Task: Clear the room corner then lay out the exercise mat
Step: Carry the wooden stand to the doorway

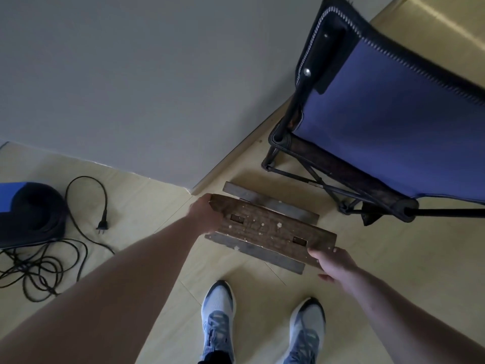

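Both hands grip the wooden stool [270, 229] at centre frame: left hand [203, 210] on its upper-left end, right hand [332, 262] on its lower-right end; paint-flecked dark wood, arms outstretched.

Bare forearms, sleeveless to frame edge; left hand [203, 210], right hand [334, 264]; white-grey laced trainers [219, 308], dark trouser hem.

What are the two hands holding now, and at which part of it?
A small wooden stool, held by both ends of its seat board: the left hand grips the far-left end, and the right hand grips the near-right end.
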### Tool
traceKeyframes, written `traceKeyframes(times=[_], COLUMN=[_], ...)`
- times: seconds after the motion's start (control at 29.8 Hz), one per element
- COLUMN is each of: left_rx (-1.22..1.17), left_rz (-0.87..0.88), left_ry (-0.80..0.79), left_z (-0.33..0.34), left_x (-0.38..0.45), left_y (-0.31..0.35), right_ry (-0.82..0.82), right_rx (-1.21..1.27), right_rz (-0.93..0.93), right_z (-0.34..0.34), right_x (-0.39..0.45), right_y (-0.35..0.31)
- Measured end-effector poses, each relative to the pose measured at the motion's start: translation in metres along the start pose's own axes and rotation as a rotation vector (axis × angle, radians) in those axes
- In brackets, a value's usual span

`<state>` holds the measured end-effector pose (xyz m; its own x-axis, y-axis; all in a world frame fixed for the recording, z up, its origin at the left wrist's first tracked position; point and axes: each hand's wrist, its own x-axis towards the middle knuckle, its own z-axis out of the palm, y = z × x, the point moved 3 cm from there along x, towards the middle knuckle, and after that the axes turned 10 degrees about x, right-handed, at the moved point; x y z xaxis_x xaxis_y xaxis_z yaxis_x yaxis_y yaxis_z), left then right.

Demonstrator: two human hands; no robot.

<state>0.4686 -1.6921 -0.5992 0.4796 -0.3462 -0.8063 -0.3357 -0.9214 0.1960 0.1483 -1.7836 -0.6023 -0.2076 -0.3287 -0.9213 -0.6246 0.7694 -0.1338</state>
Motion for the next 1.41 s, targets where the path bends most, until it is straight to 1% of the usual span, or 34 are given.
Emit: traceKeyframes(times=[0.13,0.2,0.27,0.34,0.4,0.5,0.57,0.6,0.67,0.77,0.84,0.87,0.91,0.94,1.01,1.07,1.14,1.21,1.27,1.31,1.34,1.41], left_rx=[0.041,0.054,0.131,0.276,0.349,0.362,0.323,0.334,0.296,0.183,0.080,0.025,-0.002,-0.095,-0.120,-0.183,-0.224,-0.288,-0.414,-0.428,-0.493,-0.588], left_rz=[0.040,0.064,0.088,0.128,0.156,0.160,0.151,0.180,0.172,0.127,0.069,0.036,0.046,-0.010,-0.021,-0.070,-0.110,-0.188,-0.295,-0.317,-0.371,-0.446], left_ry=[0.005,0.013,0.023,0.028,0.009,-0.058,-0.091,-0.093,-0.084,-0.047,0.032,0.056,0.072,0.135,0.137,0.209,0.262,0.329,0.410,0.410,0.456,0.503], left_z=[0.010,0.012,0.011,0.003,-0.006,-0.028,-0.055,-0.053,-0.086,-0.108,-0.127,-0.130,-0.125,-0.133,-0.124,-0.125,-0.127,-0.123,-0.118,-0.116,-0.111,-0.098], left_x=[0.006,-0.003,-0.020,-0.049,-0.085,-0.169,-0.254,-0.268,-0.340,-0.409,-0.469,-0.495,-0.501,-0.550,-0.565,-0.618,-0.645,-0.678,-0.723,-0.726,-0.747,-0.781], left_y=[-0.009,-0.013,-0.016,-0.018,-0.019,-0.015,-0.007,-0.006,0.006,0.018,0.018,0.017,0.018,0.004,-0.001,-0.025,-0.048,-0.081,-0.129,-0.136,-0.163,-0.200], right_ry=[0.025,0.029,0.031,0.021,-0.038,-0.119,-0.159,-0.186,-0.230,-0.276,-0.326,-0.355,-0.360,-0.409,-0.417,-0.453,-0.412,-0.446,-0.487,-0.478,-0.514,-0.572], right_rx=[0.026,-0.013,-0.089,-0.173,-0.266,-0.338,-0.386,-0.389,-0.421,-0.442,-0.518,-0.554,-0.558,-0.651,-0.685,-0.817,-0.935,-1.063,-1.209,-1.243,-1.314,-1.416], right_rz=[-0.021,-0.071,-0.116,-0.170,-0.238,-0.308,-0.369,-0.405,-0.459,-0.510,-0.570,-0.581,-0.582,-0.647,-0.659,-0.742,-0.815,-0.874,-0.978,-1.004,-1.075,-1.141], right_z=[0.009,0.010,0.009,-0.001,-0.007,-0.022,-0.045,-0.043,-0.067,-0.088,-0.102,-0.110,-0.114,-0.120,-0.126,-0.125,-0.120,-0.105,-0.074,-0.069,-0.048,-0.015], right_x=[0.009,0.006,-0.010,-0.047,-0.090,-0.172,-0.253,-0.265,-0.339,-0.401,-0.451,-0.470,-0.474,-0.518,-0.523,-0.566,-0.588,-0.618,-0.657,-0.659,-0.682,-0.716], right_y=[0.008,0.010,0.013,0.011,0.006,-0.009,-0.019,-0.020,-0.035,-0.035,-0.032,-0.029,-0.027,-0.025,-0.023,-0.016,-0.013,-0.002,0.015,0.015,0.026,0.051])
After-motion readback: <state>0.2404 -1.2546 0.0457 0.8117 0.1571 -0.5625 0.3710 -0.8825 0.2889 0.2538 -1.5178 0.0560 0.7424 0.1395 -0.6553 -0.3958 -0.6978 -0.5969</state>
